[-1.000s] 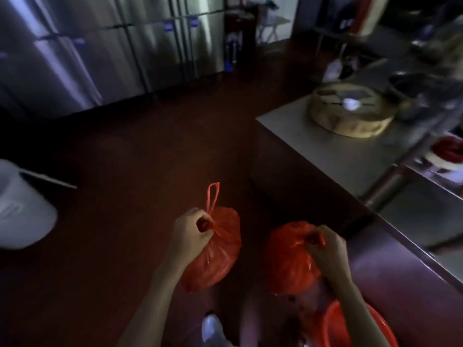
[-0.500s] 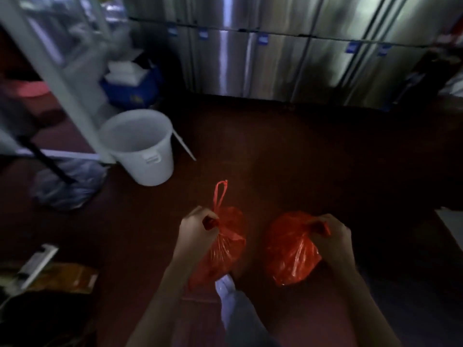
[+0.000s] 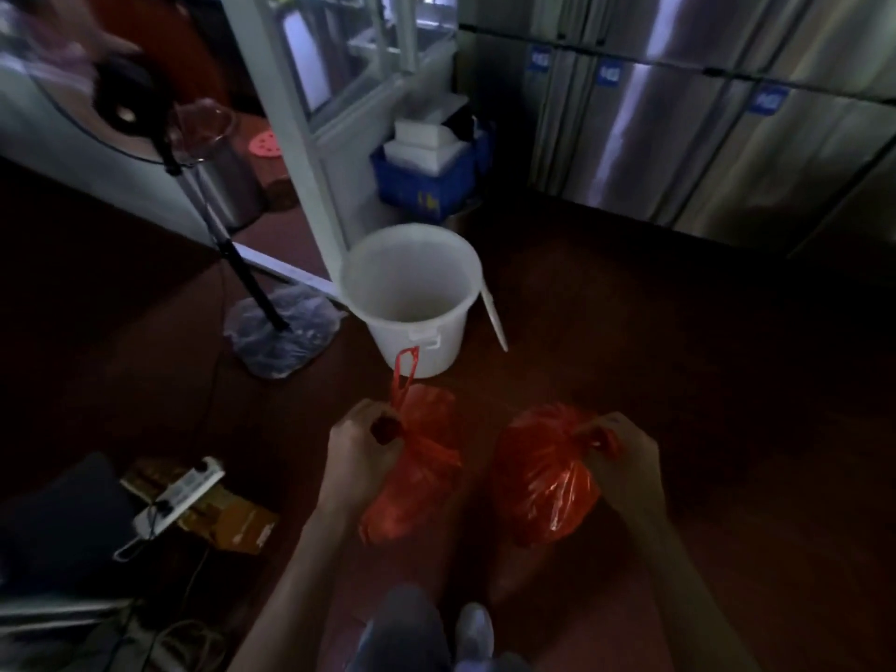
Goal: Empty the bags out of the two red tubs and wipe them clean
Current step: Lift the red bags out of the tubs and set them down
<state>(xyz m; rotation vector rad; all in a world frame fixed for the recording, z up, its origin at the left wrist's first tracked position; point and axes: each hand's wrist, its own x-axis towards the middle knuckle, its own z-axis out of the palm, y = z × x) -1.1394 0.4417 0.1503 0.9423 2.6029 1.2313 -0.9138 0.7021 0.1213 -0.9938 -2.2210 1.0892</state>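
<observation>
Left hand (image 3: 356, 451): fingers curled tight around the knotted neck of the left red bag (image 3: 412, 470); the bag's body hangs below and to the right of the knuckles, and one loop handle stands up above the fingers.

Right hand (image 3: 625, 458): fingers curled over the gathered top of the right red bag (image 3: 540, 475), which hangs below and to the left of the fingertips. The two bags hang near each other, apart, between the two hands.

White bucket (image 3: 412, 295): upright on the dark floor, open-topped, just beyond the left hand's fingers; the loop handle overlaps its lower wall in view.

Blue crate (image 3: 426, 181): farther beyond the bucket, holding white boxes.

Steel cabinet doors (image 3: 688, 138): well beyond the right hand's fingers.

Red tubs: none shown in this view.
</observation>
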